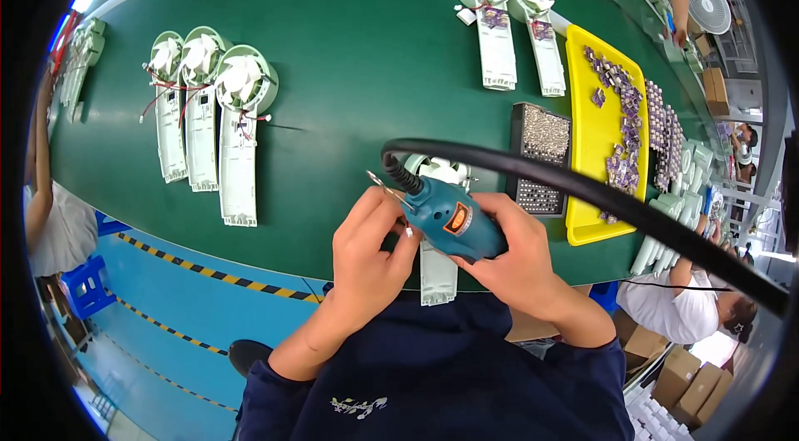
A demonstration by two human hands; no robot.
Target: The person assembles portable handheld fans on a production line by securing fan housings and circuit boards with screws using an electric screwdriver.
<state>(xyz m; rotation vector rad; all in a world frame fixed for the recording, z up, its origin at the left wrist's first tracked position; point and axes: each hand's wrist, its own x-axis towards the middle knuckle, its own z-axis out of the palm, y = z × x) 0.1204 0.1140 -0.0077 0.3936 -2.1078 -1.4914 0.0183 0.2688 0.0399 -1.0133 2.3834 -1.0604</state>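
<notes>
Teal power tool (458, 229): in the head view, held above the worktop (349, 58) near its front edge, gripped in the right hand (523, 256) with fingers wrapped round the body. Close beside its cable end, the left hand (362, 248), fingers pinched narrow on a small white piece (409, 231). Beneath, a pale green fan unit (439, 279), largely hidden by tool and hands. Slanting rightward, a thick black cable (583, 185), blocking parts of a black tray (517, 129) and a yellow tray (591, 133). Farther left, three fan units (240, 170); beyond the trays, two more fan units (498, 54).
</notes>
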